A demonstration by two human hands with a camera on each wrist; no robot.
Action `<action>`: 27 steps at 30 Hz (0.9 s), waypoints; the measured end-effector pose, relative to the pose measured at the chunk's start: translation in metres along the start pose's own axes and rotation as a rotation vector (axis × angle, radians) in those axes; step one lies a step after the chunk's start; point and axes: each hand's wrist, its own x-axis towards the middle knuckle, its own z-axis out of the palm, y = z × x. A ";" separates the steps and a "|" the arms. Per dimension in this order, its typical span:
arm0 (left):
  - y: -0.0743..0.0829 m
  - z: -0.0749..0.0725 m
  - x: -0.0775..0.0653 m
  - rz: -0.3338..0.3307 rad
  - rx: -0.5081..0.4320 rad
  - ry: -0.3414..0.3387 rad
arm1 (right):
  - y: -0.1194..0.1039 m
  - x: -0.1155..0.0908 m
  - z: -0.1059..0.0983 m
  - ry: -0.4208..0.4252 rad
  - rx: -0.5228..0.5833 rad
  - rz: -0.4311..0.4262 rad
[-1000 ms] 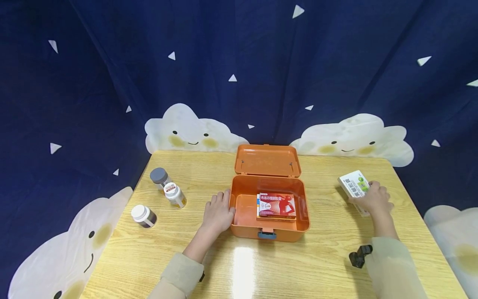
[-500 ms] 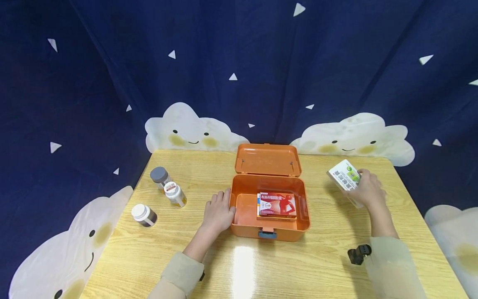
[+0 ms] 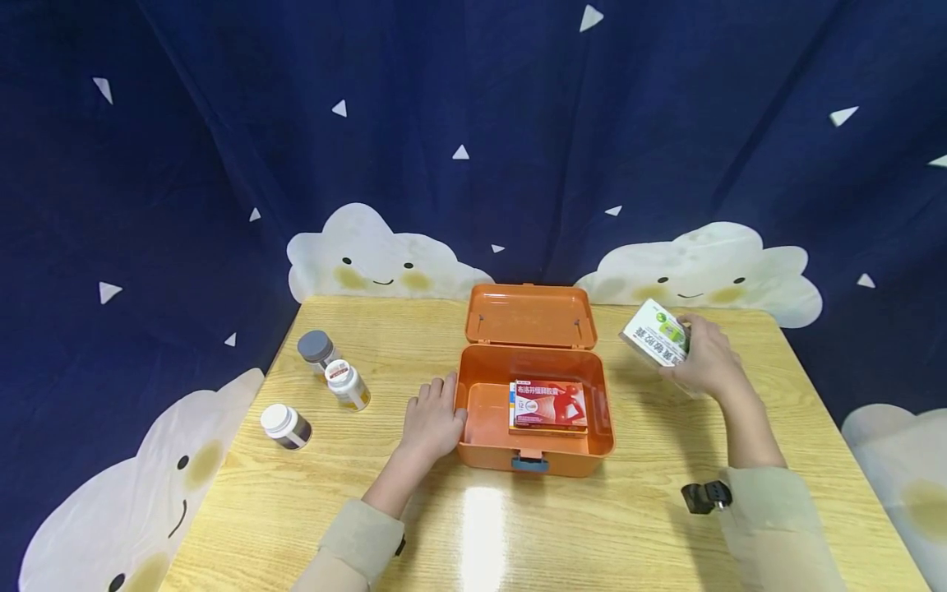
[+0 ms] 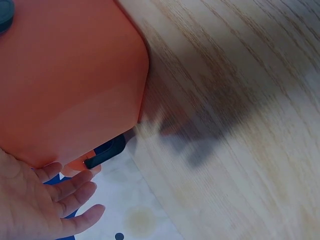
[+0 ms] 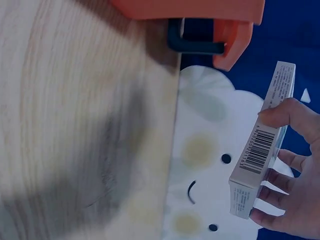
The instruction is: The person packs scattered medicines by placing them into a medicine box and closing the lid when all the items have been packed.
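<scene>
An orange storage box (image 3: 473, 456) stands on the table with its lid (image 3: 528, 316) tipped back. Inside lies a red medicine box (image 3: 549, 404) on top of other flat packaging. My left hand (image 3: 432, 419) rests against the box's left wall, thumb at the rim; in the left wrist view its fingers (image 4: 75, 200) extend loosely beside the orange wall. Right of the box, my right hand (image 3: 706, 358) holds a white and green medicine box (image 3: 654, 335) raised over the table. The right wrist view shows the thumb on its barcode side (image 5: 257, 150) and the fingers on the opposite face.
Several pill bottles stand at the left: one with a grey cap (image 3: 316, 349), a white one with a printed cap (image 3: 348, 385), and a dark-labelled one with a white cap (image 3: 284, 427). A dark blue curtain (image 3: 518, 123) with cloud shapes hangs behind the table (image 3: 592, 526).
My right hand has lifted the white and green medicine box and carried it left and away from me, toward the orange box. The left hand stays in place.
</scene>
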 end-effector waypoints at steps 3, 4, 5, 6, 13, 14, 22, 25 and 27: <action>0.000 -0.001 0.000 -0.001 0.006 -0.002 | -0.009 0.000 -0.002 -0.006 0.008 -0.041; 0.000 -0.001 0.000 -0.001 0.007 -0.003 | -0.012 0.000 -0.003 -0.005 0.009 -0.057; 0.000 -0.001 0.000 -0.001 0.009 -0.004 | -0.015 0.001 -0.003 -0.006 0.009 -0.073; 0.000 -0.001 0.000 0.000 0.011 -0.003 | -0.018 0.001 -0.003 -0.006 0.011 -0.089; 0.000 0.000 0.000 0.008 0.015 0.014 | -0.044 0.004 -0.001 0.003 -0.002 -0.197; 0.000 0.000 0.000 0.009 0.016 0.016 | -0.048 0.004 -0.001 -0.001 -0.006 -0.204; 0.000 0.001 0.000 0.004 0.011 0.011 | -0.074 0.006 0.007 -0.029 -0.029 -0.258; 0.000 0.001 0.001 0.004 0.010 0.009 | -0.082 0.007 0.011 -0.043 -0.031 -0.272; -0.001 0.001 0.001 0.003 0.010 0.007 | -0.088 0.006 0.013 -0.056 -0.031 -0.282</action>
